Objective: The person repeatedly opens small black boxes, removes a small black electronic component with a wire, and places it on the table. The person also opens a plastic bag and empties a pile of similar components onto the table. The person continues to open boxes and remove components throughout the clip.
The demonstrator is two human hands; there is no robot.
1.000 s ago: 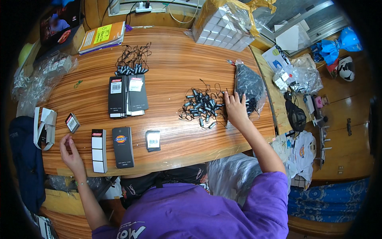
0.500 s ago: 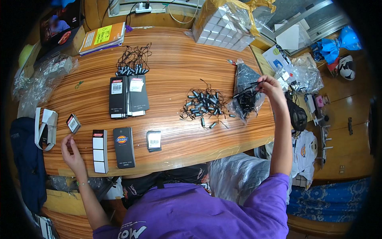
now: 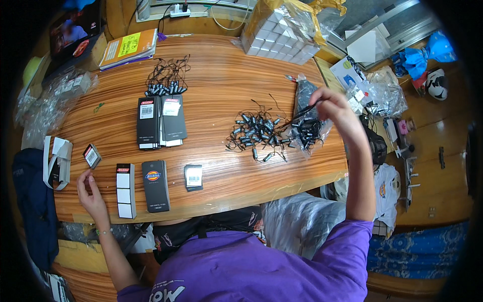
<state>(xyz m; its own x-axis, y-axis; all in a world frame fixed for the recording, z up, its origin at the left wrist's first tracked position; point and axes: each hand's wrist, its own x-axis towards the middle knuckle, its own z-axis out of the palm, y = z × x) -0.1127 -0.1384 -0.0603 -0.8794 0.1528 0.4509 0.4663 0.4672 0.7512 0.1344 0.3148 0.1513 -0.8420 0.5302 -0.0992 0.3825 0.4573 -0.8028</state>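
Note:
My right hand (image 3: pixel 332 106) is closed on black tag strings over a clear plastic bag (image 3: pixel 303 93) at the right of the table. More black tag strings (image 3: pixel 313 132) lie in the bag's mouth. A loose pile of black strings with small seal ends (image 3: pixel 256 130) spreads beside it to the left. On the table's left side my left hand (image 3: pixel 92 194) rests with its fingers apart, holding nothing. Its fingertips are just below a small stack of stickers (image 3: pixel 91 156). Nearest to its right are a stack of white-panelled tags (image 3: pixel 126 191) and a stack of dark hang tags (image 3: pixel 156 186).
Strung black tags (image 3: pixel 162 121) lie at centre left, their strings trailing behind. A small stack of barcode labels (image 3: pixel 193 177) sits near the front edge. At the back stands a bag of white boxes (image 3: pixel 279 35). Folders (image 3: pixel 128 49) and a banded bundle (image 3: pixel 58 161) lie at left.
My right hand has moved slightly left, pulling strings from the bag toward the loose pile. My left hand has stayed in place.

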